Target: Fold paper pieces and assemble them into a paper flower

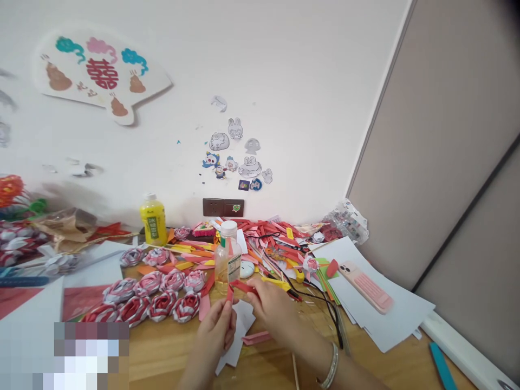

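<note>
Nearest, at lower centre of the frame, R hand (273, 307), w/ 1 silver bracelet (333, 366) at the wrist, has thumb and fingertips closed on one end of a folded red paper strip (240, 285); L hand (219, 326) pinches its lower end, fingers pressed together. The strip is in the air btwn both hands, just in front of 1 clear bottle (226, 271). I think it is very light, rather soft but keeps a crease, not slippery, easy to crumple or tear, so best to take it flat near the ends, w/ a small pinch. A bit farther, at left of centre, I count 10 rolled paper flowers (134, 310) in rows of 4, 4 & 2; 1 phone (365, 287) lies on white sheets (390, 319), right side. Behind: 1 yellow bottle (154, 222), & a heap of coloured strips (280, 233), too many & overlapped to count. Farthest, upper left, 1 fan-shaped cutout (95, 95) is on the wall (300, 81).
</note>
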Available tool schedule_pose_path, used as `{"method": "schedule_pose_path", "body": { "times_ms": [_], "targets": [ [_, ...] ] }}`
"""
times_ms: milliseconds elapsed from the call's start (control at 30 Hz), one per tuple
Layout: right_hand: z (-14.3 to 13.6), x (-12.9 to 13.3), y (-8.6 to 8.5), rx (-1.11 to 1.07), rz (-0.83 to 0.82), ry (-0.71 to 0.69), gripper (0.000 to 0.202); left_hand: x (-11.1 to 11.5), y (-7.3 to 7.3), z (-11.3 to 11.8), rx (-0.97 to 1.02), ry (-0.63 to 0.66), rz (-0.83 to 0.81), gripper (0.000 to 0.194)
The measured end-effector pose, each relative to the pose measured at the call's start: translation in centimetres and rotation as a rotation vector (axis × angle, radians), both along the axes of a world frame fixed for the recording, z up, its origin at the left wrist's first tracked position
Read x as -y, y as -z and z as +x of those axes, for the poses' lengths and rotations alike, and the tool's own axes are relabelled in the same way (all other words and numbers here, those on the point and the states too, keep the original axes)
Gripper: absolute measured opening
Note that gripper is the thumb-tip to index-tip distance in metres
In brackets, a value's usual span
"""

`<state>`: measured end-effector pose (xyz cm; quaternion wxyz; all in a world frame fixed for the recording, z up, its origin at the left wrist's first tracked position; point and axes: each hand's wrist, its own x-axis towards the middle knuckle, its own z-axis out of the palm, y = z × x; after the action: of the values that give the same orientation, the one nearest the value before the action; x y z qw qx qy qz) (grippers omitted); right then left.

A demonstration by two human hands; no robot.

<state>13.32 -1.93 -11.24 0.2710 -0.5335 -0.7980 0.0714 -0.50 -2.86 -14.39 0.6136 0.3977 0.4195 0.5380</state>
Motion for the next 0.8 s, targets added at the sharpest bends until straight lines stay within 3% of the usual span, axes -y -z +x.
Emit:
{"method": "schedule_pose_path", "body": {
  "times_ms": [200, 367, 600, 733, 800],
  "targets": [
    [-1.5, 1.7, -0.1, -0.044, 0.012, -0.02, 0.022, 1.2, -1.7, 0.6, 0.072, -0.032, 0.017, 0.039],
    [-2.3, 2.2, 0.7, -0.235, 0.022, -0.091, 0.016, 1.4, -1.6, 0.6, 0.106, -0.03, -0.002, 0.04],
    [-2.7, 1.9, 1.9, -0.599, -0.238, -0.107, 0.011, 1.0, -1.4, -0.4, 0.143, -0.071, 0.036, 0.037],
    [-2.1, 1.2, 1.5, -0.734, -0.409, -0.176, 0.009, 1.0, -2.0, -0.2, 0.106, -0.047, 0.018, 0.038],
    [-2.1, 0.8, 1.0, -0.724, -0.396, -0.168, 0.007, 1.2, -2.2, -0.1, 0.118, -0.039, 0.02, 0.038]
  ]
}}
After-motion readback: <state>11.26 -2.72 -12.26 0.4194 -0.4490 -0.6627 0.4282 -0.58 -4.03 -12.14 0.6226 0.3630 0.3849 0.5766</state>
